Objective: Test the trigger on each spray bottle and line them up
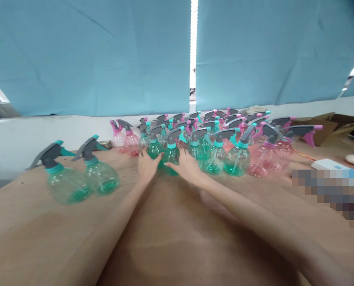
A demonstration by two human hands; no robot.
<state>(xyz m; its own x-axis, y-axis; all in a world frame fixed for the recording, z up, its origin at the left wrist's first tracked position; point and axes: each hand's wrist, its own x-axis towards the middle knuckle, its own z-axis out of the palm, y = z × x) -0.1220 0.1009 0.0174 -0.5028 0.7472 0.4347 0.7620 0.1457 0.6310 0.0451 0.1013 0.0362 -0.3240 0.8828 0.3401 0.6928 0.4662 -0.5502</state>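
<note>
L hand [148, 166] & R hand [188, 165], slightly apart, each curve round a green spray btl [171, 155], ctr of near row, grip firmness unclear; even pressure low on body should keep it upright.

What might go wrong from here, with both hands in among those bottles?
1. The right hand is at a green bottle crowded by others; a nudge might topple a neighbour.
2. The trigger heads overlap in this view, so one could catch another if a bottle is lifted.
3. The left forearm runs beside two bottles set apart; an outward swing might knock them.
</note>
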